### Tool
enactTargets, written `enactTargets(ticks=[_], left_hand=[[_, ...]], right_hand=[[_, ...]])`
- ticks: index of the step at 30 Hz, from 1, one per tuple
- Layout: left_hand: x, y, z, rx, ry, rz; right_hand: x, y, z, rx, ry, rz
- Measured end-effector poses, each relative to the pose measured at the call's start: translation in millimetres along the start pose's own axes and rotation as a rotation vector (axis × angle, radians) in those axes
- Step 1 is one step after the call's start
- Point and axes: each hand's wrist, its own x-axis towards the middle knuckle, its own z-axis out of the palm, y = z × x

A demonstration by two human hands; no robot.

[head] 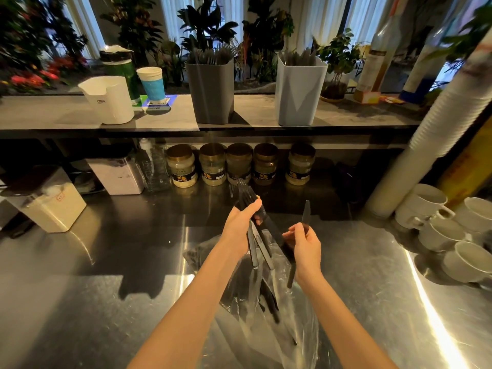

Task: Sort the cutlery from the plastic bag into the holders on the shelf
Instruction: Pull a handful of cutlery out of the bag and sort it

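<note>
My left hand [239, 225] grips a bundle of dark forks [243, 194], tines pointing up and away, handles hanging below my palm. My right hand [306, 246] pinches a single dark knife [306, 215], blade up, handle down past my wrist. Both hands hover over a clear plastic bag [266, 310] lying on the steel counter, with more dark cutlery inside it. On the shelf above stand a dark grey holder [213, 94] filled with forks and a light grey holder [299, 94] with knives.
A white jug [109, 102] and paper cups [151, 83] stand on the shelf's left. Several jars [213, 166] line up under the shelf. White cups [439, 230] and a tall stack of paper cups [431, 134] crowd the right. White containers [53, 206] sit at left.
</note>
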Motion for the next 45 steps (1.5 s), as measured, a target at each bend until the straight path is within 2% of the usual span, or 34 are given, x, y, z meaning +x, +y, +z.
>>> enactTargets(ticks=[4, 7, 11, 14, 18, 20, 25, 28, 32, 34, 36, 41, 45], left_hand=[[1.9, 6.9, 5.5, 0.034, -0.015, 0.066], [3.9, 5.2, 9.2, -0.048, -0.070, 0.174], [3.4, 4.2, 13.3, -0.154, -0.155, 0.226], [1.8, 2.2, 17.1, -0.023, -0.125, 0.335], [-0.1, 0.9, 23.6, 0.084, -0.093, 0.539], [-3.3, -2.5, 26.7, 0.085, -0.118, 0.549], [-6.9, -16.0, 31.9, 0.074, -0.170, 0.440], [-6.7, -14.0, 34.0, 0.069, -0.173, 0.412], [-9.9, -5.3, 32.6, 0.228, -0.173, 0.509], [-10.0, -0.6, 29.8, 0.249, -0.197, 0.478], [-9.9, 2.3, 28.1, 0.313, -0.216, 0.417], [-8.3, -8.3, 26.6, 0.656, -0.222, 0.444], [-10.3, -14.9, 22.7, 0.902, -0.222, 0.521]], right_hand=[[-2.4, -3.2, 4.2, 0.077, 0.027, 0.063], [-2.6, -5.4, 11.0, 0.165, 0.018, 0.167], [-6.2, -6.9, 18.5, 0.274, 0.044, 0.262], [-9.6, -10.0, 20.3, 0.411, 0.032, 0.338], [-18.0, -12.7, 22.0, 0.524, -0.003, 0.343], [-20.6, -13.4, 24.7, 0.580, -0.025, 0.336], [-18.8, -17.9, 29.3, 0.677, -0.079, 0.332], [-17.9, -17.5, 30.1, 0.626, -0.077, 0.305], [-12.2, -22.5, 19.5, 0.433, 0.043, 0.152], [-5.8, -30.6, 10.8, 0.385, 0.124, 0.081], [-0.1, -42.1, 3.2, 0.415, 0.135, 0.049], [-1.5, -68.3, 3.5, 0.385, -0.162, -0.107], [7.3, -74.6, 4.9, 0.126, -0.245, -0.077]])
